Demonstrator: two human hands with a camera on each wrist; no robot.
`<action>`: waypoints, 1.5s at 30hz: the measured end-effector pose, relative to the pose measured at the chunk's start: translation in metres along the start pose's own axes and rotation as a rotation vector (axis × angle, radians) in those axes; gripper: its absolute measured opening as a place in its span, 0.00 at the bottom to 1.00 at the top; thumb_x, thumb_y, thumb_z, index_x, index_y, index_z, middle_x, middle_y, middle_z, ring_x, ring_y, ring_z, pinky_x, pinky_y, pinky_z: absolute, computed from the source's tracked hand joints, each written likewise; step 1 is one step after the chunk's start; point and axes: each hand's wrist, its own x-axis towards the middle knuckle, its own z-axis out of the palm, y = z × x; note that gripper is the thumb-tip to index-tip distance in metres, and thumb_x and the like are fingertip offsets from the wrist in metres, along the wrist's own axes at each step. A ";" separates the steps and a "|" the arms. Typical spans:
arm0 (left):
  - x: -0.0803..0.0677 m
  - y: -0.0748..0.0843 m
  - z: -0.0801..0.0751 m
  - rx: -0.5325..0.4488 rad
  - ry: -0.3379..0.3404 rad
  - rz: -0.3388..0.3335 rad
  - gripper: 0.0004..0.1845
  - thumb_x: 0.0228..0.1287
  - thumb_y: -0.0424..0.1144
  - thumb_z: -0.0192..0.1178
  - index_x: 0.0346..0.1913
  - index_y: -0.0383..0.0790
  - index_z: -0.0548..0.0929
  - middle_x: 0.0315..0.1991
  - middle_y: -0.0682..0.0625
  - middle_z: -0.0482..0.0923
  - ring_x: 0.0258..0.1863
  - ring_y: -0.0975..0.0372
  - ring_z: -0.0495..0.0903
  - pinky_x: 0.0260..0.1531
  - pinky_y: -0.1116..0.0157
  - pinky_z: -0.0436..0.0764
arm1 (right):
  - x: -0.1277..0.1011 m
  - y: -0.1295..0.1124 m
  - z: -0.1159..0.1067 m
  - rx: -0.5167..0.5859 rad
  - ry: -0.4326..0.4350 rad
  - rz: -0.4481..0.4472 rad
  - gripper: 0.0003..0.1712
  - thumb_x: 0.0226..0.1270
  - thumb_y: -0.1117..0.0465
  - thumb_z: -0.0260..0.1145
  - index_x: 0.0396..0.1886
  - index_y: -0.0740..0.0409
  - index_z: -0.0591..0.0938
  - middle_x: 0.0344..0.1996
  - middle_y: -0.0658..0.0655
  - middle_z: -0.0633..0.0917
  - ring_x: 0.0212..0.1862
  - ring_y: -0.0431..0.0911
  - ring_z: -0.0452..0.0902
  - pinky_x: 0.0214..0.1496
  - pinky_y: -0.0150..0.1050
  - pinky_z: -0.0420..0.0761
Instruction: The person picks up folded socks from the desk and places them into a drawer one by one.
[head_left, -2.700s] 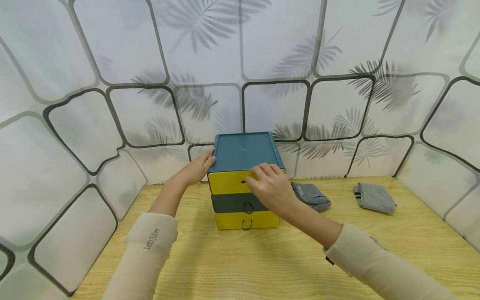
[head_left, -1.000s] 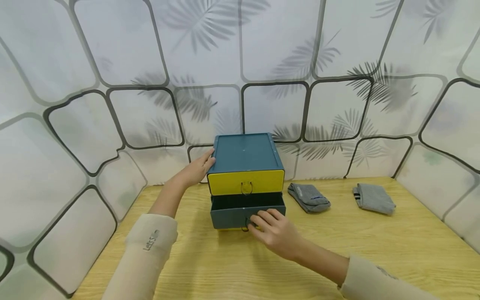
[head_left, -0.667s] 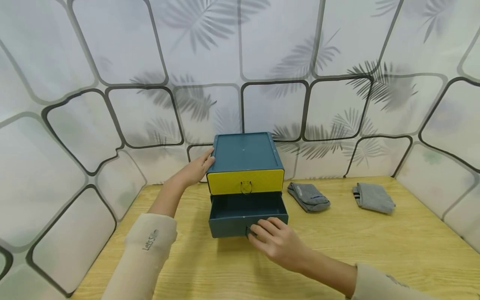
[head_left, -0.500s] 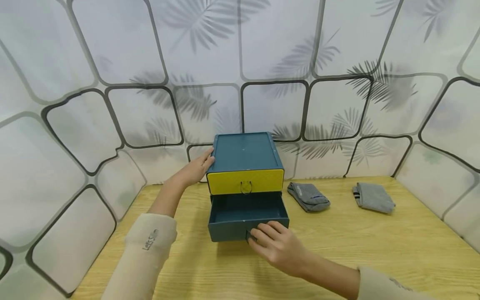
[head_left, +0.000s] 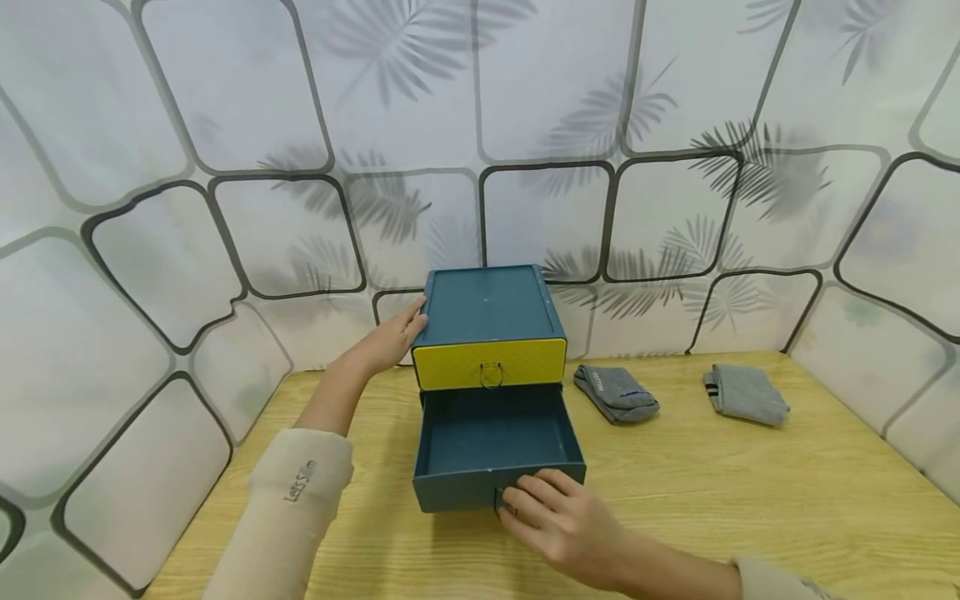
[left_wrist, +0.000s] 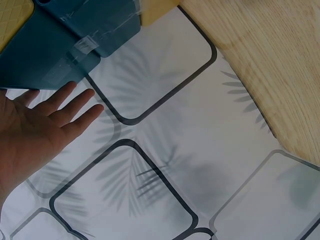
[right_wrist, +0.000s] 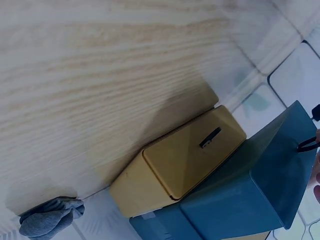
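My right hand (head_left: pixel 558 521) was at the front of the middle drawer (head_left: pixel 495 454), fingers curled on its small ring pull, which was mostly hidden under them; in the right wrist view only a dark loop of that pull (right_wrist: pixel 306 144) showed at the edge. The drawer, dark teal, stood drawn well out of the little drawer chest (head_left: pixel 487 312) toward me, its inside bare and open to view. The chest sat on the wooden counter (head_left: pixel 750 500), near the back wall; its top drawer (head_left: pixel 491 364), yellow with a ring pull, was closed above the open one; the bottom drawer (right_wrist: pixel 185 160), also yellow, showed closed in the right wrist view. My left hand (head_left: pixel 390 337) lay flat against the left side of the chest near its top edge, fingers straight and holding nothing; the left wrist view showed the same spread fingers (left_wrist: pixel 65 107) beside the teal wall (left_wrist: pixel 45 55). To the right of the chest lay a folded grey sock (head_left: pixel 617 394) on the counter, just beside it; a second folded grey sock (head_left: pixel 745 395) lay farther right, well apart from the first.
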 end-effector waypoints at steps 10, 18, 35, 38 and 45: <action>-0.001 -0.002 0.004 -0.014 -0.004 -0.002 0.30 0.76 0.50 0.28 0.73 0.44 0.37 0.71 0.40 0.41 0.68 0.47 0.44 0.63 0.46 0.48 | 0.002 -0.008 -0.005 0.013 0.108 -0.089 0.23 0.72 0.67 0.48 0.24 0.50 0.86 0.29 0.51 0.82 0.30 0.42 0.76 0.31 0.32 0.77; -0.001 -0.001 0.003 -0.015 -0.008 0.001 0.30 0.76 0.50 0.27 0.73 0.44 0.37 0.71 0.39 0.41 0.68 0.46 0.44 0.63 0.45 0.48 | 0.010 -0.010 -0.011 0.010 0.133 -0.097 0.25 0.73 0.68 0.47 0.22 0.50 0.85 0.27 0.50 0.80 0.29 0.41 0.75 0.30 0.30 0.76; -0.001 0.001 0.002 -0.017 -0.002 0.000 0.29 0.76 0.49 0.28 0.73 0.44 0.38 0.71 0.39 0.41 0.68 0.46 0.43 0.63 0.46 0.47 | 0.019 0.004 -0.028 0.069 0.179 -0.004 0.19 0.70 0.57 0.52 0.22 0.51 0.84 0.27 0.51 0.81 0.29 0.43 0.76 0.29 0.32 0.77; -0.001 0.001 0.001 -0.014 -0.004 -0.004 0.30 0.76 0.50 0.28 0.73 0.44 0.37 0.71 0.39 0.40 0.68 0.46 0.43 0.63 0.45 0.47 | 0.021 0.032 -0.037 0.062 0.210 0.120 0.17 0.68 0.56 0.54 0.24 0.54 0.85 0.28 0.54 0.82 0.30 0.47 0.76 0.30 0.37 0.77; 0.000 0.000 0.000 -0.007 -0.001 -0.007 0.30 0.76 0.50 0.27 0.73 0.44 0.37 0.71 0.40 0.40 0.68 0.46 0.43 0.63 0.46 0.46 | -0.001 0.131 -0.040 0.033 0.122 0.607 0.09 0.61 0.60 0.61 0.33 0.60 0.85 0.32 0.57 0.80 0.35 0.52 0.73 0.27 0.44 0.74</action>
